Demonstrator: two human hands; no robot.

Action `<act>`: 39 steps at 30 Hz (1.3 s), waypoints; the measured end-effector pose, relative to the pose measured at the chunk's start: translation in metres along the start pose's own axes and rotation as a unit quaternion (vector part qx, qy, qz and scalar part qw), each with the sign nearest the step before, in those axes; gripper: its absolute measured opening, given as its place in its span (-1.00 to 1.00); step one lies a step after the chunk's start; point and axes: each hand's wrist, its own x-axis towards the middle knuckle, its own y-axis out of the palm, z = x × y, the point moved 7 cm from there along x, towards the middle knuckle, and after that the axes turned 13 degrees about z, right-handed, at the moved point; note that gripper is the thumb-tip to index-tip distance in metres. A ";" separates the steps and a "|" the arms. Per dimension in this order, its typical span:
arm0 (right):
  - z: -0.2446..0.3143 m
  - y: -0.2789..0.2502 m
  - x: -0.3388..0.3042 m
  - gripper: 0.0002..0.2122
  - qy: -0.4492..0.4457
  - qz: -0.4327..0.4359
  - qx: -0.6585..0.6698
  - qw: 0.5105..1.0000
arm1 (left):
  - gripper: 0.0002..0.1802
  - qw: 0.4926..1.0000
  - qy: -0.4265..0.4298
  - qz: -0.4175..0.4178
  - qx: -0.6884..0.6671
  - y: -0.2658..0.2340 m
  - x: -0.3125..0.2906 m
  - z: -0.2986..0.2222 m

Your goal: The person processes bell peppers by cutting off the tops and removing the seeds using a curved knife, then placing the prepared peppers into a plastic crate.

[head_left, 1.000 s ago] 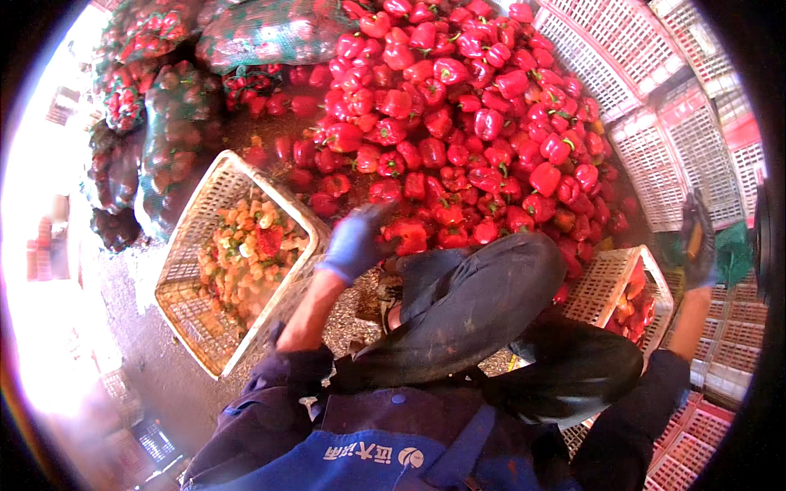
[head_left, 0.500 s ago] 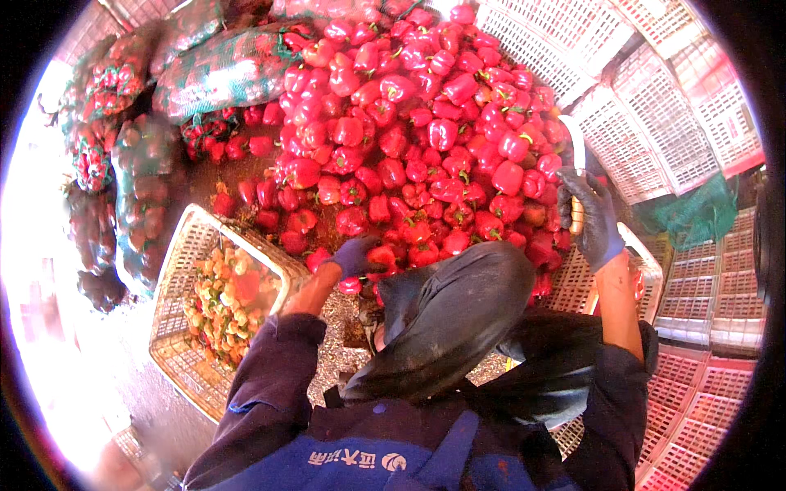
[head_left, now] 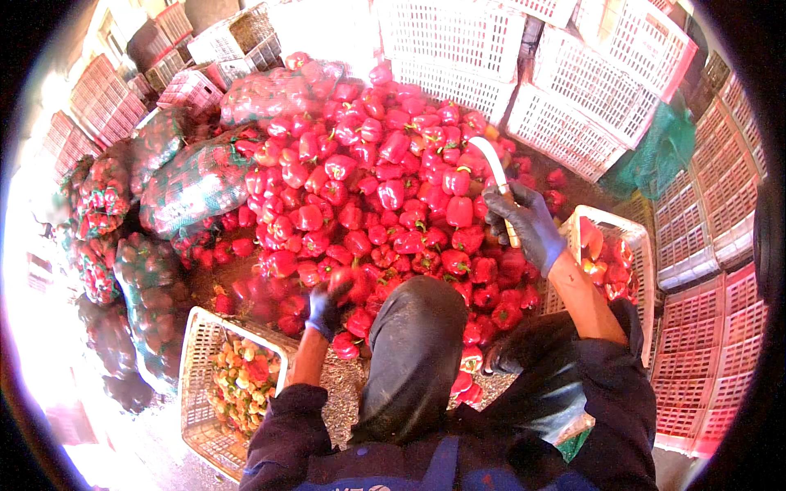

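My right hand (head_left: 530, 229), in a dark and blue glove, is closed round the wooden handle of a curved knife (head_left: 491, 159), its pale blade pointing up and left over the peppers. Lower left, my gloved left hand (head_left: 323, 311) has its fingers against a red bell pepper (head_left: 350, 284) and seems to grip it; that spot is slightly blurred. Beyond both hands spreads a large heap of red bell peppers (head_left: 393, 194). Beside my left forearm stands a plastic crate (head_left: 196, 360) holding cut yellow-green and orange pepper pieces (head_left: 242, 372).
By my right forearm, another crate (head_left: 643, 270) holds red and orange peppers. Filled mesh sacks (head_left: 196, 192) lie at the left. White crates (head_left: 565, 123) are stacked behind, pink ones (head_left: 704, 360) at the right. Green netting (head_left: 655, 155) hangs over a crate. My knee (head_left: 417, 327) is between my arms.
The view has shifted, showing more crates at the back and peppers in the right crate. My left hand has come up with a pepper at its fingers; the knife stays in my right hand.
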 end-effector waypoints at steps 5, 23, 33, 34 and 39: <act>0.013 0.034 -0.003 -0.69 -0.099 0.031 0.035 0.994 | -0.36 0.924 0.251 0.262 0.125 0.210 -0.001 -0.200; 0.068 0.038 -0.040 -0.78 -0.233 -0.035 -0.198 0.951 | -0.09 0.876 0.370 0.238 0.198 0.339 -0.015 -0.222; 0.055 0.055 -0.039 -0.78 -0.277 0.002 -0.372 0.886 | -0.04 0.819 0.445 0.232 0.278 0.336 -0.025 -0.230; 0.059 0.059 -0.041 -0.78 -0.300 -0.016 -0.379 0.875 | -0.03 0.828 0.438 0.238 0.255 0.334 -0.024 -0.230; 0.014 0.055 -0.025 -0.80 -0.246 0.025 -0.459 0.853 | -0.29 0.878 0.388 0.279 -0.001 0.318 -0.016 -0.243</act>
